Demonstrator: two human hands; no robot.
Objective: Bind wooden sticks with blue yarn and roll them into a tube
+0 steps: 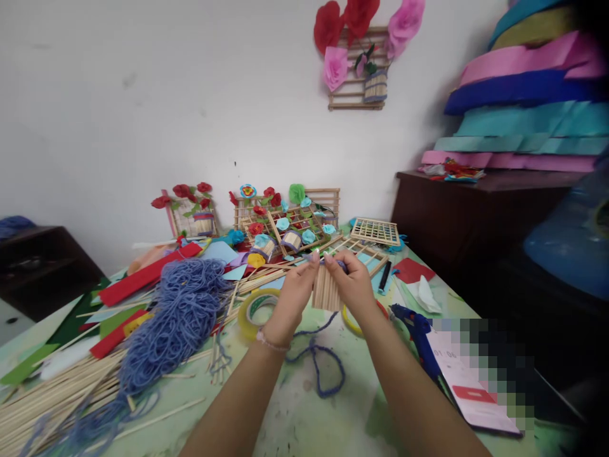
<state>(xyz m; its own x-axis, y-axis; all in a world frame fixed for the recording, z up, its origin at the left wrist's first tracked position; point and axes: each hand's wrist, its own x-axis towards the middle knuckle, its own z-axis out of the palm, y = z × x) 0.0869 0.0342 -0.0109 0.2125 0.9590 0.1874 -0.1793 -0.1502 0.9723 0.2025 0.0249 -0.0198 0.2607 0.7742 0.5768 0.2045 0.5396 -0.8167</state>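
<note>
Above the middle of the table, my left hand (299, 282) and my right hand (352, 279) pinch a small flat row of short wooden sticks (326, 293) between them. The thumbs meet near its top edge, and the sticks' lower ends point toward me. Blue yarn (341, 265) shows at the top beside my right fingers. Below the sticks, a strand of blue yarn (343, 374) lies looped on the table; fingers partly hide how it joins the sticks. To the left of my left hand lies a roll of clear tape (247, 315).
A heap of blue yarn (176, 311) and loose wooden sticks (61, 393) cover the left side. A blue glue gun (413, 324) and a phone (476, 387) lie at right. Behind stand stick frames with paper flowers (295, 222), a lattice (375, 231) and a black marker (385, 277).
</note>
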